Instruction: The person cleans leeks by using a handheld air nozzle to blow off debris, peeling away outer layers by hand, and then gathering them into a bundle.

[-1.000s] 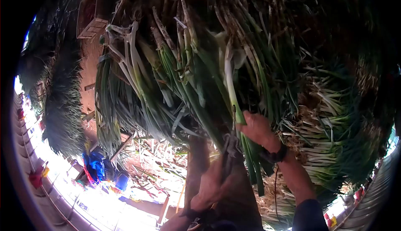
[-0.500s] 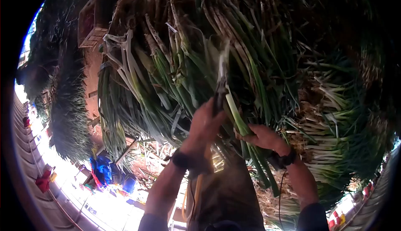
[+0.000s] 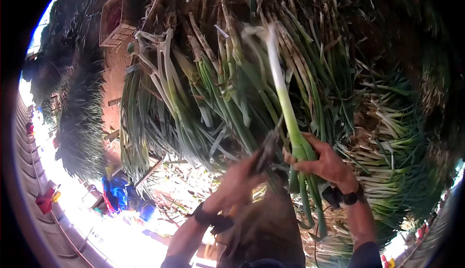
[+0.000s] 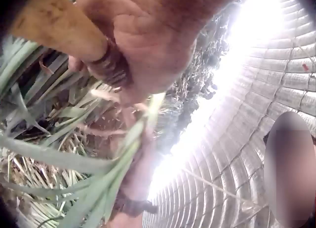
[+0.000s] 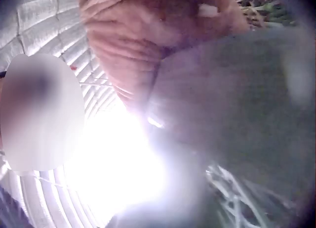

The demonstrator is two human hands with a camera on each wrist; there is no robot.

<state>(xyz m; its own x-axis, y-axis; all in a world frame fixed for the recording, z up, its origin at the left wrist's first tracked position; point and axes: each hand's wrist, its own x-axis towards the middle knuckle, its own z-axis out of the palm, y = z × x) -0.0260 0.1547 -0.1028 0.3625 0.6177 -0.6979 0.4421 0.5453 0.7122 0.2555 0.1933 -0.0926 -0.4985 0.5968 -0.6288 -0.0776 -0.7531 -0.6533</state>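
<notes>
My right hand (image 3: 329,164) grips a long green onion (image 3: 286,101) around its green part, with the white stalk pointing up and away and the leaves hanging below the fingers. My left hand (image 3: 240,181) holds a dark blow gun (image 3: 265,154), its thin tip just left of the stalk. In the left wrist view, a yellowish hose (image 4: 59,28) runs up to that hand, and green leaves (image 4: 98,188) trail below. A broad, blurred green leaf (image 5: 232,94) fills much of the right wrist view beneath my right hand.
Unpeeled green onions (image 3: 208,64) lie in a wide heap ahead. At right, a stack of cleaner onions (image 3: 387,151) has white stalks showing. A crate (image 3: 118,18) stands at the upper left, with another leafy pile (image 3: 80,118) below it. Blue plastic (image 3: 118,195) lies at the lower left.
My left hand rose from near my lap with the blow gun up alongside the stalk, then drew back down. The onion in my right hand has shifted right and shows a longer bare white stalk.
</notes>
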